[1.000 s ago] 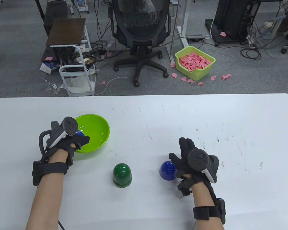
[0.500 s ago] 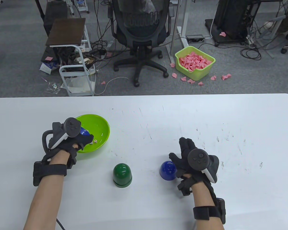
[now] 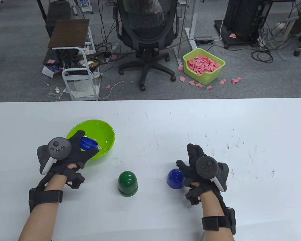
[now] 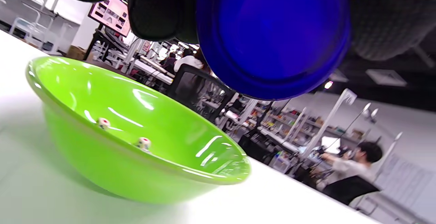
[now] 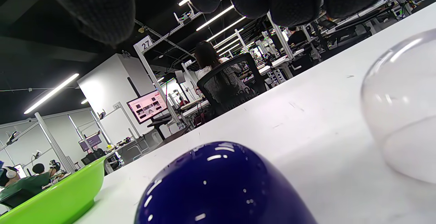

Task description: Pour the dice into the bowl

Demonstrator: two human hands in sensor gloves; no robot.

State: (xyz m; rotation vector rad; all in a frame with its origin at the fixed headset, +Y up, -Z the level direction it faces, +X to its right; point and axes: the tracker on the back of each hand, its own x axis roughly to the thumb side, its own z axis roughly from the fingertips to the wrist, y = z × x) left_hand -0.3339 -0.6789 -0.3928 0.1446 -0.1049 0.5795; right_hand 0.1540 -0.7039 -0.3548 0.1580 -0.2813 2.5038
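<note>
Left hand: the left hand (image 3: pixel 72 153) grips a blue dice cup (image 3: pixel 87 143) over the near side of the green bowl (image 3: pixel 104 130); fingers wrapped round the cup's wall, its open mouth showing toward the table camera
Dice: two small white dice (image 4: pixel 143 143) lie inside the bowl on its sloped floor; the cup's inside, seen in the left wrist view, shows none
Step in hand: the pour from this cup looks done, or very nearly
Centre: a green dice cup (image 3: pixel 128 183) stands mouth down on the tabletop (image 3: pixel 215 120), untouched
Right hand: the right hand (image 3: pixel 198 165) rests beside a second blue dice cup (image 3: pixel 175 178), also mouth down; fingers spread, thumb near or touching the dome, nothing gripped
Next move: likely setting the emptied cup down clear of the bowl; whether the standing cups hide dice cannot be told
</note>
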